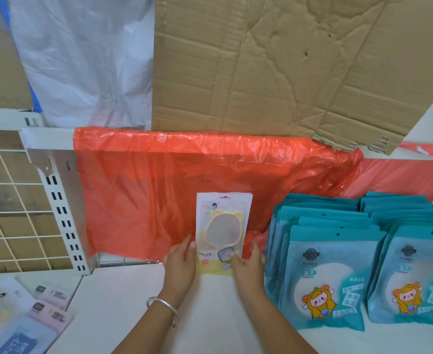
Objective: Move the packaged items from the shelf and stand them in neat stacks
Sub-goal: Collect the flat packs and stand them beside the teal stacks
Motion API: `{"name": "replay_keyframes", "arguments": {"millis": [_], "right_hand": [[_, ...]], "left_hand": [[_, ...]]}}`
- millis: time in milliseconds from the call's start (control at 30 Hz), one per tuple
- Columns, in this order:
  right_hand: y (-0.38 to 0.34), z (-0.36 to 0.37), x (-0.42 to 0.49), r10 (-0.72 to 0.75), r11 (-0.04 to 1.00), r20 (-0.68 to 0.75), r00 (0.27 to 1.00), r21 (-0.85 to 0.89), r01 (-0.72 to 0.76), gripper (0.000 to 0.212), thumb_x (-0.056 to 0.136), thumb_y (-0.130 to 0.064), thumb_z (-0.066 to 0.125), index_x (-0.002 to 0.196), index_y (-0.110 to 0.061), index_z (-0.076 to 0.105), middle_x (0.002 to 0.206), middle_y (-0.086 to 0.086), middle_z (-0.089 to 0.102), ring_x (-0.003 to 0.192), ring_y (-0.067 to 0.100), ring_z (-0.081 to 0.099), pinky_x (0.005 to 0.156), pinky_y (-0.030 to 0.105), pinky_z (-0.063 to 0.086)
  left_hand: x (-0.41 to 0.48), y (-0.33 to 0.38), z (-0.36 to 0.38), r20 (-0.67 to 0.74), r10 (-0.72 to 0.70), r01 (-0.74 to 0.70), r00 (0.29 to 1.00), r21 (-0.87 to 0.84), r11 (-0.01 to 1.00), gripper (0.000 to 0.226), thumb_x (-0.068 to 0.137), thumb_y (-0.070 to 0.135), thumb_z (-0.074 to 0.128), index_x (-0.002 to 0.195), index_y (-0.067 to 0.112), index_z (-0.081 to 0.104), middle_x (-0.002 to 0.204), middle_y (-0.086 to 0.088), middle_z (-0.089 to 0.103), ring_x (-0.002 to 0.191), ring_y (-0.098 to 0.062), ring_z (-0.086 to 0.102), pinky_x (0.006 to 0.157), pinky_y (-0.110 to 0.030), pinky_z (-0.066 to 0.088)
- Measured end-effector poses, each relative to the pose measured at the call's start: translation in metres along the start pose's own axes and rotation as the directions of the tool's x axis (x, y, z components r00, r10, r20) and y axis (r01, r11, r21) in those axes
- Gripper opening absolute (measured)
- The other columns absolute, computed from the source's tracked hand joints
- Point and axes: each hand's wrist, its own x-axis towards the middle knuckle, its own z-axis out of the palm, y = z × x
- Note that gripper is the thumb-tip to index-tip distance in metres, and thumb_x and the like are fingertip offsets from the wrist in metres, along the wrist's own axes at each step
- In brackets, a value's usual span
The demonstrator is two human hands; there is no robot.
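**Squaring up the white packets**

Both hands clamped on one upright stack of white mirror packets (223, 226) at six o'clock on the shelf (133, 297): left hand (180, 264) bracing one edge, right hand (248, 261) fingers (235, 258) pressing the front, likely to align edges. Teal packets (325, 264) already standing at three o'clock.

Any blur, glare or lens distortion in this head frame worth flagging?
Head view: even, soft light with faint shadows; the shelf rail bows from wide-angle distortion; the packets at lower left are smeared and soft; sheen on the red plastic; the white packet between both hands is reasonably sharp, its small print unreadable.
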Motion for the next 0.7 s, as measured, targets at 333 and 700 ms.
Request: {"name": "replay_keyframes", "arguments": {"millis": [333,700], "right_hand": [[-0.019,0.028,-0.079,0.034,0.998,0.055,0.998,0.043,-0.036,0.052,0.091,-0.01,0.055,0.141,-0.013,0.038,0.137,0.007,0.032,0.1,0.02,0.051,0.085,0.024,0.038],[-0.065,0.111,-0.184,-0.057,0.998,0.538,0.841,0.063,0.027,0.033,0.093,-0.008,0.053,0.125,-0.006,0.06,0.121,0.001,0.059,0.108,0.009,0.05,0.093,0.016,0.032]], "left_hand": [[-0.045,-0.009,-0.057,-0.001,-0.136,0.136,0.991,-0.107,0.985,0.039,0.097,0.024,0.046,0.136,0.017,0.05,0.135,-0.002,0.051,0.132,-0.023,0.038,0.111,-0.034,0.028],[-0.14,-0.035,-0.21,-0.313,-0.331,0.275,0.89,-0.209,0.938,0.032,0.094,0.019,0.052,0.124,0.009,0.062,0.13,-0.001,0.059,0.122,-0.014,0.051,0.108,-0.028,0.034]]}}
